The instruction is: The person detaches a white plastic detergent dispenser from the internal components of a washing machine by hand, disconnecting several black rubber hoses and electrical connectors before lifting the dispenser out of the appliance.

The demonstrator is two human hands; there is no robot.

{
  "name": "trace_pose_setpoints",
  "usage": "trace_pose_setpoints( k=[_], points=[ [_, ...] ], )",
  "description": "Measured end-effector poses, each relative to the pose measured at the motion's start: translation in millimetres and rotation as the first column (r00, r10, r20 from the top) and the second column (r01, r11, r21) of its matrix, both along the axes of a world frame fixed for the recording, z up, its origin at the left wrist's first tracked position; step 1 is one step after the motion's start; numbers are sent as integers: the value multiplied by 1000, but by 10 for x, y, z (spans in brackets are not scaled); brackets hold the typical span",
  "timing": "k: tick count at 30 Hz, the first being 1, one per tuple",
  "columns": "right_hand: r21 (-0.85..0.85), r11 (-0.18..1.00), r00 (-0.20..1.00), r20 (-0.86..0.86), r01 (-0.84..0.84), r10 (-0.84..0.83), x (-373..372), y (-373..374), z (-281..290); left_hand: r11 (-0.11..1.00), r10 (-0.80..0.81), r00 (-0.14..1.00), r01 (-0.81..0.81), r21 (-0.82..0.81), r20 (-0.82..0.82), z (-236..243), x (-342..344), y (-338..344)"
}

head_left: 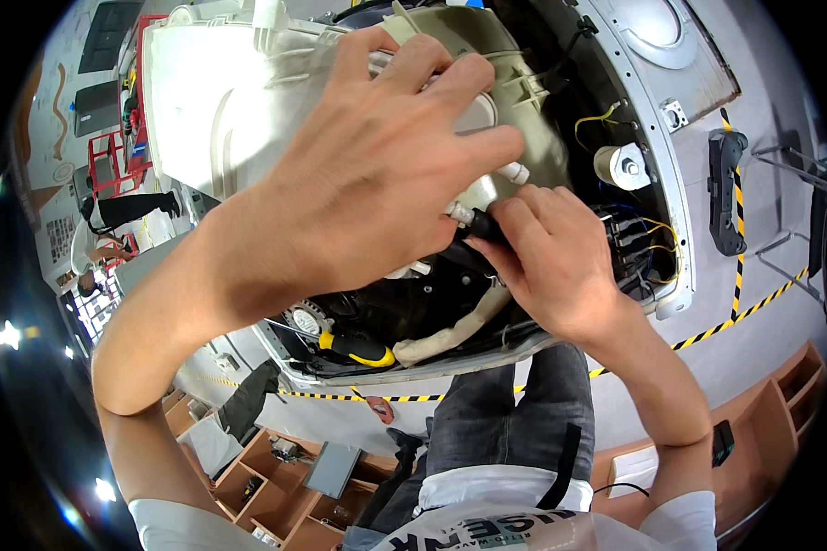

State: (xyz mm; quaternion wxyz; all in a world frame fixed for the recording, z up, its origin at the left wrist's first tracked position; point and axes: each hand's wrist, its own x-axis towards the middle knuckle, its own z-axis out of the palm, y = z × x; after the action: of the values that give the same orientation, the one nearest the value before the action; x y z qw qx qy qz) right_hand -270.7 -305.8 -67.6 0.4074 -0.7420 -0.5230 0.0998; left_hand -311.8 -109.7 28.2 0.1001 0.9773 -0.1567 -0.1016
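My left hand [377, 165] is curled over the top of a pale plastic reservoir [202, 83], its fingers gripping around a round part that it largely hides. My right hand [556, 262] pinches a black rubber hose [482, 225] at a pale plastic fitting [461, 211], just below my left hand. Another short white spout [515, 173] sticks out above my right hand. Under both hands are a dark cavity in a metal body and a cream hose [441, 340]. A yellow-and-black handled tool [354, 349] lies at the lower edge of that cavity.
The metal body's rim [671, 275] runs round the work. Wiring and a white cylinder [620, 167] are at the right. A dark part [726, 193] is on the floor beside striped tape. Wooden bins [753, 441] line the bottom. Another person [96, 243] is at the far left.
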Motion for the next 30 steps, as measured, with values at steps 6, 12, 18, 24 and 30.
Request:
trace_pose_setpoints(
  k=[6,12,18,24,30],
  points=[
    [180,944,950,201,-276,239,167,-59,-120,995,-86,994,83,-52,-64,37,-8,-50],
    [134,978,985,76,-162,153,151,-62,-46,997,-72,997,72,-37,9,29,6,-13],
    [32,988,986,64,149,-151,-82,5,34,1000,-9,1000,9,13,-23,69,4,5],
    [22,925,921,77,380,-381,-296,73,43,999,34,999,-34,38,8,75,7,-7],
    [0,927,926,58,374,-374,-289,60,54,998,53,998,-54,42,30,44,-6,-20]
  ],
)
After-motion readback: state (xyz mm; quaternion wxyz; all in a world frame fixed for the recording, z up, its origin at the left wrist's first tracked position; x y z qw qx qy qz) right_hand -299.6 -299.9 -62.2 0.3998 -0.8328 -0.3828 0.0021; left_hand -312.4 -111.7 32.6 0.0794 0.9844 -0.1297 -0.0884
